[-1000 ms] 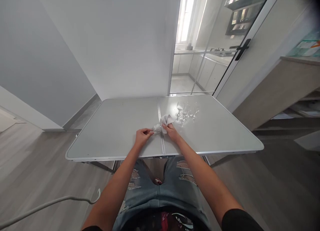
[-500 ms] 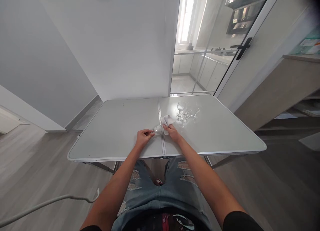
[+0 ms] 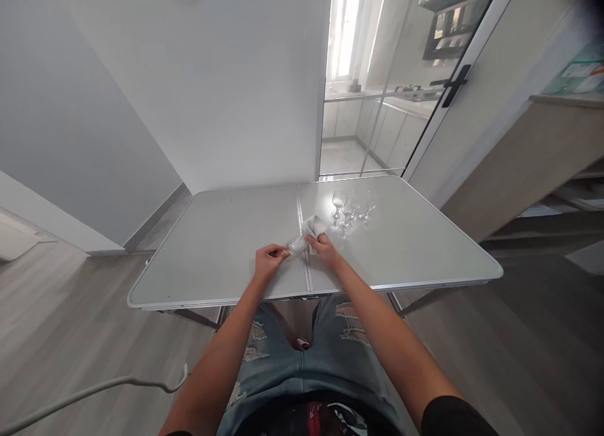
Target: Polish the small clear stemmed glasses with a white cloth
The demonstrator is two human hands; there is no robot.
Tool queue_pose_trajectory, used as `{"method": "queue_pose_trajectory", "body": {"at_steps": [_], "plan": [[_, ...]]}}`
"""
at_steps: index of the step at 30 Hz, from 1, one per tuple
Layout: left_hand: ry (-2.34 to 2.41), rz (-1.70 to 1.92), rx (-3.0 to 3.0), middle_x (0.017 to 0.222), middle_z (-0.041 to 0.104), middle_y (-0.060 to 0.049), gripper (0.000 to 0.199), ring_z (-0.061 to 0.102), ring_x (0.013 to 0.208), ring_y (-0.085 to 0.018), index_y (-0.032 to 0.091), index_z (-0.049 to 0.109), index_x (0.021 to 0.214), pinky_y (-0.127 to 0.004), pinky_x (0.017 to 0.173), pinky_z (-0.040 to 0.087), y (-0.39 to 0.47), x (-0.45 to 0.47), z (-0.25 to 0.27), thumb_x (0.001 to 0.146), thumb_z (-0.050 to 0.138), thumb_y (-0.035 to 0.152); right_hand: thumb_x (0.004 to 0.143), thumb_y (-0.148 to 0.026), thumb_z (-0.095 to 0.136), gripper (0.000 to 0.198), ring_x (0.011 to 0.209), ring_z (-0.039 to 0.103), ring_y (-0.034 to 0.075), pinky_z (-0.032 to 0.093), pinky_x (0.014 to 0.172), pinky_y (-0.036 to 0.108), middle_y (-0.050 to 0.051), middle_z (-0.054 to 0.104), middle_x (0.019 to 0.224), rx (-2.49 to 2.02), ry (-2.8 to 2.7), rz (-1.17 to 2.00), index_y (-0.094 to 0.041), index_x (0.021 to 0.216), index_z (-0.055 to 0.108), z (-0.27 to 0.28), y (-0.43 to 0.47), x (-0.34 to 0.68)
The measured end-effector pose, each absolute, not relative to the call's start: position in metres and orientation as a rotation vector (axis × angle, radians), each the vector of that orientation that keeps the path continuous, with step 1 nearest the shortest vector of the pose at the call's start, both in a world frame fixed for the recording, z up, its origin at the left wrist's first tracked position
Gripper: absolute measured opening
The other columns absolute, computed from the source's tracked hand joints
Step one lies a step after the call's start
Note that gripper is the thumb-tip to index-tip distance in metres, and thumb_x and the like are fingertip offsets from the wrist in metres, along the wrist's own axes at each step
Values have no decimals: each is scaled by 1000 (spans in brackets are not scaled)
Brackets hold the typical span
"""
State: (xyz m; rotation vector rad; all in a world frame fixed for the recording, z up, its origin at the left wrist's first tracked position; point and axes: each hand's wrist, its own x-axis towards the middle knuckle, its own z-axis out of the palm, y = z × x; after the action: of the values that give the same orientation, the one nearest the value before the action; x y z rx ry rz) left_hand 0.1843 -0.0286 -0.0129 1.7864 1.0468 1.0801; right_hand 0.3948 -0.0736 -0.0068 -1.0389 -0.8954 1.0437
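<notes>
Above the middle of the table, a small stemmed glass [image 3: 296,246] lies tilted on its side between my hands. My left hand [image 3: 270,260] pinches it at the stem end, fingers closed. At the bowl end, my right hand [image 3: 324,250] is closed on a white cloth [image 3: 313,227], which presses against the glass and hides part of the bowl. Several more clear stemmed glasses [image 3: 340,201] stand upright in a group beyond my right hand.
The pale folding table [image 3: 226,234] has a metal rim and a centre seam. Behind it are a white wall [image 3: 245,83] and a glass door [image 3: 372,121]. A wooden shelf unit [image 3: 533,153] stands right; a pale cable [image 3: 108,384] shows lower left.
The cloth and my right hand have shifted slightly against the glass, with more of the bowl covered. My left hand keeps its pinch. The view has tilted a little.
</notes>
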Motion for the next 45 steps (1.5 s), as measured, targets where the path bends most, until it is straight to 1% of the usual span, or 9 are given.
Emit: {"method": "queue_pose_trajectory", "body": {"at_steps": [8, 15, 23, 28, 33, 35, 39, 42, 45], "plan": [[1051, 1097, 1725, 66, 68, -3, 33, 51, 60, -14, 17, 80, 79, -28, 59, 39, -31, 186, -8, 69, 83, 48, 74, -53, 79, 37, 86, 62, 24, 52, 73, 33, 1, 62, 71, -1053, -859, 953, -21, 92, 69, 5, -80, 400], [878, 1157, 1933, 69, 64, -3, 25, 50, 63, -14, 21, 79, 83, -28, 62, 39, -41, 187, -1, 78, 78, 46, 77, -49, 76, 36, 88, 61, 21, 50, 75, 30, 1, 69, 90, -1059, -876, 1088, -21, 99, 70, 27, -94, 396], [769, 1177, 2064, 75, 65, -6, 23, 57, 74, -19, 24, 79, 91, -31, 70, 44, -47, 188, -7, 83, 74, 45, 67, -37, 81, 36, 70, 59, 17, 47, 60, 27, 1, 66, 81, -1240, -527, 1262, -21, 94, 63, 36, -99, 398], [826, 1112, 1891, 67, 61, -3, 32, 48, 61, -14, 19, 77, 79, -27, 60, 38, -46, 184, -4, 77, 78, 52, 71, -48, 79, 37, 81, 61, 19, 49, 69, 28, 2, 67, 85, -1138, -625, 1143, -21, 93, 65, 35, -107, 385], [748, 995, 1591, 61, 57, -1, 45, 45, 58, -11, 15, 72, 69, -25, 56, 32, -37, 178, -3, 63, 85, 57, 84, -53, 69, 33, 82, 57, 19, 47, 75, 30, 2, 62, 80, -1167, -1109, 990, -21, 83, 66, 41, -126, 382], [688, 919, 1488, 60, 58, -1, 48, 45, 57, -10, 14, 71, 67, -25, 55, 32, -34, 176, -4, 58, 88, 58, 88, -50, 67, 30, 83, 57, 20, 48, 80, 32, 2, 62, 80, -1144, -1418, 965, -21, 83, 67, 48, -132, 389], [665, 762, 1389, 55, 57, -2, 52, 40, 49, -8, 12, 73, 67, -23, 47, 25, -31, 175, -5, 50, 92, 57, 87, -42, 70, 21, 97, 60, 24, 46, 102, 42, 6, 70, 94, -1027, -1942, 881, -23, 95, 72, 65, -138, 410], [692, 695, 1392, 54, 58, -2, 49, 38, 46, -7, 12, 75, 70, -23, 46, 22, -32, 175, -3, 53, 91, 55, 88, -32, 67, 9, 88, 62, 22, 39, 112, 48, 4, 71, 87, -918, -2217, 823, -25, 87, 73, 74, -137, 421], [677, 678, 1408, 57, 62, -3, 44, 44, 49, -9, 12, 76, 70, -23, 49, 26, -33, 176, -2, 56, 91, 52, 90, -24, 61, 12, 81, 61, 20, 30, 118, 51, 2, 71, 83, -860, -2348, 803, -27, 86, 73, 78, -137, 425]]}}
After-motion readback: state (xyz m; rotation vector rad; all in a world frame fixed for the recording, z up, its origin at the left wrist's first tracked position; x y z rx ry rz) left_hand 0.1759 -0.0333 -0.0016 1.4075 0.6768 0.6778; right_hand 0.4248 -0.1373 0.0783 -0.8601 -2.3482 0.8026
